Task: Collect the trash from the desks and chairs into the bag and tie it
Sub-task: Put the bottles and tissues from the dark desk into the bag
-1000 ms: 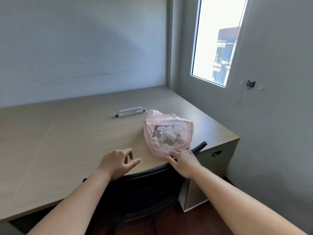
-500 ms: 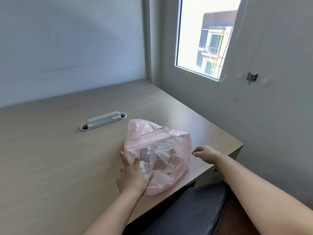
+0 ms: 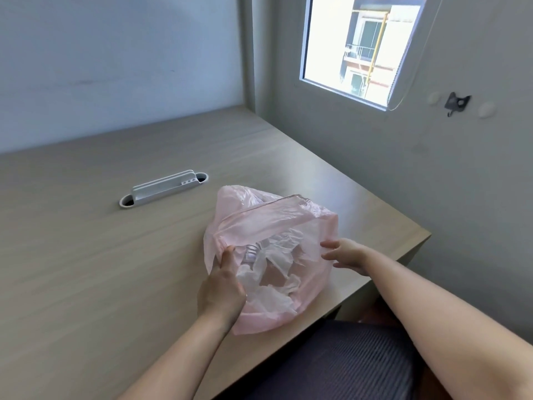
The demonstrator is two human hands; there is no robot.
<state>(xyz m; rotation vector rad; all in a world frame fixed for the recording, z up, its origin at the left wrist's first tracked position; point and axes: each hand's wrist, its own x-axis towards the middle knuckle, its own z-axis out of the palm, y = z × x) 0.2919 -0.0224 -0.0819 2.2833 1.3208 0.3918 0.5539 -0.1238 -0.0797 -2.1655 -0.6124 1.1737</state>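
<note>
Left hand (image 3: pixel 222 290) grips pink bag (image 3: pixel 274 223), right hand (image 3: pixel 346 254) alongside

Translucent pink bag (image 3: pixel 274 223), pale wood-grain desk (image 3: pixel 115 269), dark ribbed chair (image 3: pixel 346 365)

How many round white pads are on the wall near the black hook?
2. The left pad sits just left of the black hook; the right pad sits just right of it, slightly lower. Nothing there seems to hide another.
</note>
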